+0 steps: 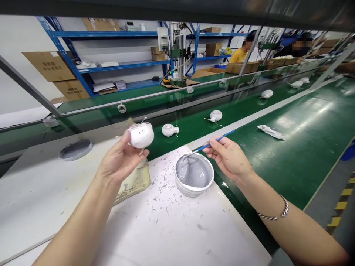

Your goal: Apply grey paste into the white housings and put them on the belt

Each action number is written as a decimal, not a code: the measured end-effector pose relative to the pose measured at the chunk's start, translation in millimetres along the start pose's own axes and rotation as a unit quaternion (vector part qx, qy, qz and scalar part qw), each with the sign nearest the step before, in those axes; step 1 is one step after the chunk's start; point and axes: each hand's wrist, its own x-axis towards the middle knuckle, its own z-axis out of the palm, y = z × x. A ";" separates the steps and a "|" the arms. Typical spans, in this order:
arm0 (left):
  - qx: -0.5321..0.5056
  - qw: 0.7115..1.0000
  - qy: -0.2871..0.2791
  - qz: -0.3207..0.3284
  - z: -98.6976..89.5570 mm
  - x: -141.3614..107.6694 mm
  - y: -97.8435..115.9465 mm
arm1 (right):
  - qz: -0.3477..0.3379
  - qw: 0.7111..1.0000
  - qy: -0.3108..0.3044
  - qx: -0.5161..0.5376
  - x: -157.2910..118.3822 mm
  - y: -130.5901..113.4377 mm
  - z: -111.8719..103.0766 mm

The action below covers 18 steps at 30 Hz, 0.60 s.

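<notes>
My left hand grips a round white plastic housing with small slots in its face, raised above the board. Between the thumb and fingers of my right hand is a thin blue paintbrush. Its tip reaches into a white tub of grey paste, at the left inner rim. The tub stands on a white board speckled with grey bits around it. Beneath my left hand lies a stained yellowish pad, partly hidden by the hand and wrist.
A grey-smeared round lid rests on the left board. Similar white housings sit along the green conveyor. A white wrapped piece lies on the green bench at right. A press machine and other people are farther back.
</notes>
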 end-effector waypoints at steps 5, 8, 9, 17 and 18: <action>-0.050 0.997 -0.047 -0.037 6.5 -22.7 -15.8 | 0.013 1.000 -0.022 0.003 5.3 0.4 -8.6; 0.013 0.996 -0.079 -0.028 8.1 -30.3 -20.8 | 0.004 0.999 -0.048 0.007 6.5 -1.5 -12.4; 0.038 0.995 -0.087 -0.024 8.4 -32.0 -22.0 | 0.000 0.999 -0.053 0.008 6.5 -2.5 -12.9; 0.147 0.977 -0.151 -0.017 13.3 -43.7 -28.4 | -0.021 0.999 -0.034 0.010 5.4 -5.2 -13.1; 0.154 0.976 -0.154 -0.019 14.6 -45.3 -29.2 | -0.016 0.999 -0.031 0.018 5.0 -5.1 -12.7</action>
